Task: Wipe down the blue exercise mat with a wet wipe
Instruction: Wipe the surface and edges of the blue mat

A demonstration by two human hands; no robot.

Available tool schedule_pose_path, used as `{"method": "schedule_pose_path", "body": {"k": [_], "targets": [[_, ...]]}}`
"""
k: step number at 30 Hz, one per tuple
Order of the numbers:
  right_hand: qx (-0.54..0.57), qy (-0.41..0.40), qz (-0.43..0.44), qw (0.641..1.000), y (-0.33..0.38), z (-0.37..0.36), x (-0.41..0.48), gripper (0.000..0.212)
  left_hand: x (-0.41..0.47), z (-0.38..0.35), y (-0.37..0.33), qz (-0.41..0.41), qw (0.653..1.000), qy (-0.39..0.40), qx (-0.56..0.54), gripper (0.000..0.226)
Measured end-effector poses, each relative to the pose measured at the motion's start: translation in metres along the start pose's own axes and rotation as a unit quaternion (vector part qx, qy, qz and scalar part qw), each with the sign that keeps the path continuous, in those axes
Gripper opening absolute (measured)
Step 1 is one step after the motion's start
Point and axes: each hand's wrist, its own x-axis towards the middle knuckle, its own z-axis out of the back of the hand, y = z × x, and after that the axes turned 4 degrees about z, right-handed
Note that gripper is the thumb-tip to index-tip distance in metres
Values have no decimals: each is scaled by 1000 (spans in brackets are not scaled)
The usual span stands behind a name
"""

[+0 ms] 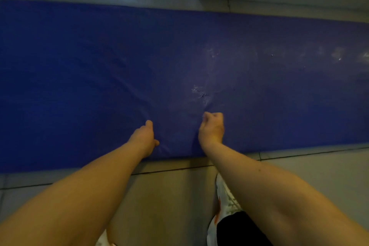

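The blue mat (79, 76) is lying flat on the tiled floor (169, 191), stretching across the whole view from left to right. Its cover is creasing in the middle near the front edge, and pale, shiny scuffed patches are showing toward the middle and right.

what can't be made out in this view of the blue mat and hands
Head view only.
- Wet wipe: none shows; the curled right hand may hide one.
- Left hand: fingers hidden by its own back.
- Blue padded exercise mat: both ends cut off by frame edges.
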Motion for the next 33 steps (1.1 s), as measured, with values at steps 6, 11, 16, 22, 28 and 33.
{"method": "schedule_pose_path", "body": {"k": [6,11,16,22,28,33], "targets": [[23,146,253,956,57,-47,-45,18,3,9,3,-10,999,15,29,28],[9,101,195,976,16,8,17,18,14,26,-16,-23,993,-117,-3,20],[68,-32,-77,994,-18,38,65,13,33,36,-34,-29,994,-91,-51,34],[115,43,71,990,58,-30,19,12,49,38,-29,-59,995,-42,-66,37],[200,222,92,950,67,-19,37,14,54,40,-25,-62,996,-23,-67,24],[294,13,-160,942,5,37,103,20,52,42,-31,-48,997,-5,-65,30]]}}
